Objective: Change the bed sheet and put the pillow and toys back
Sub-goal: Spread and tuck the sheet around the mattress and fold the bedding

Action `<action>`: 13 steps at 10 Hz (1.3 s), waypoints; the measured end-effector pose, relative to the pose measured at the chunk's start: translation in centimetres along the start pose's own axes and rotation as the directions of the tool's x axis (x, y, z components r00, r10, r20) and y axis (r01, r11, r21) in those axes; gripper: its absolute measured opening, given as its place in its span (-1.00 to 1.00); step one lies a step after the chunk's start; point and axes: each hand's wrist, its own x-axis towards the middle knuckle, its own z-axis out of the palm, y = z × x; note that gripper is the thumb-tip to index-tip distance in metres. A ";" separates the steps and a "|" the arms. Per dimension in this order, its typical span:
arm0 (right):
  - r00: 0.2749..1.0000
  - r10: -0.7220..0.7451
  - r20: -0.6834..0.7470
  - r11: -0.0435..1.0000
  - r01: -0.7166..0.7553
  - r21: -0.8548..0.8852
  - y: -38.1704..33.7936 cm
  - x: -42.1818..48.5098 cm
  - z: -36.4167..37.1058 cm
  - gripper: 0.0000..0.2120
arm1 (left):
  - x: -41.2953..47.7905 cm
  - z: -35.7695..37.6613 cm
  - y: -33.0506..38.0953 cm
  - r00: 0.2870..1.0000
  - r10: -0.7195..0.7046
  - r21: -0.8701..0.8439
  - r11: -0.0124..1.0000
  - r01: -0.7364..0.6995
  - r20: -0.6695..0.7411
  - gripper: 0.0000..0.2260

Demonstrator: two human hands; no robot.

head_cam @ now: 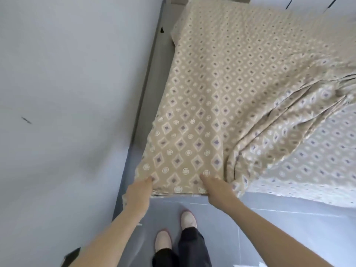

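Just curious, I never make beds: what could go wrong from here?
The sheet is bunched in folds on the right; a tug from the left hand and right hand at the near end may leave them or pull it askew. Its left edge might slip into the gap by the wall.

At the near edge of the bed sheet [212, 93], the fingers of the left hand [139, 191] and right hand [217, 187] are hidden; I can't judge either grip. Its bunched, blurred folds run off the picture's right edge.
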 end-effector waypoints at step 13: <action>0.970 0.145 0.197 0.988 -0.152 0.018 1.2 -0.1 1.3 -0.66 | 3.7 1.7 4.1 0.933 0.199 -0.207 0.968 -0.140 0.301 -0.62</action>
